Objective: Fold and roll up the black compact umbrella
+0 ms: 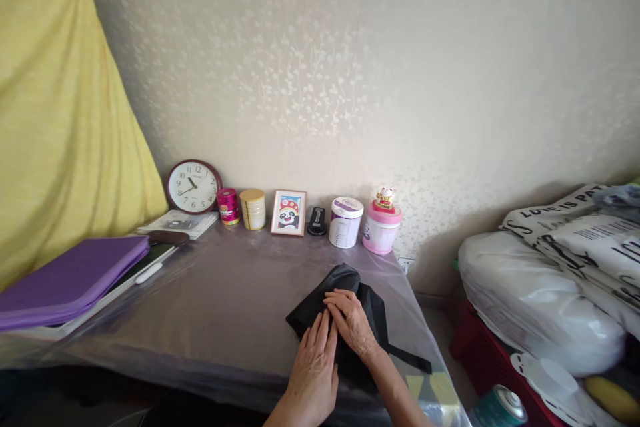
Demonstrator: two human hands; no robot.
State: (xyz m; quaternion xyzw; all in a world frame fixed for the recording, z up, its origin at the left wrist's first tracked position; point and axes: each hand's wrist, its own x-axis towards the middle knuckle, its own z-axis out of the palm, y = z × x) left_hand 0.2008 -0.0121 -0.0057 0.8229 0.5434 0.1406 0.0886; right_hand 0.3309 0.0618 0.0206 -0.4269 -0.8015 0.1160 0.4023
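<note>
Directly beneath the left hand [315, 361] and right hand [353, 321], both flat and gripping nothing, lies the black cloth [342, 280].

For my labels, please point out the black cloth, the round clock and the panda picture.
black cloth [343, 277]: head view, its upper fold.
round clock [194, 187]: head view, dial centre.
panda picture [289, 212]: head view, the panda.

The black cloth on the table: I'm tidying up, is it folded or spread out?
Partly folded: black cloth lies in overlapping layers beneath left hand and right hand.
</note>
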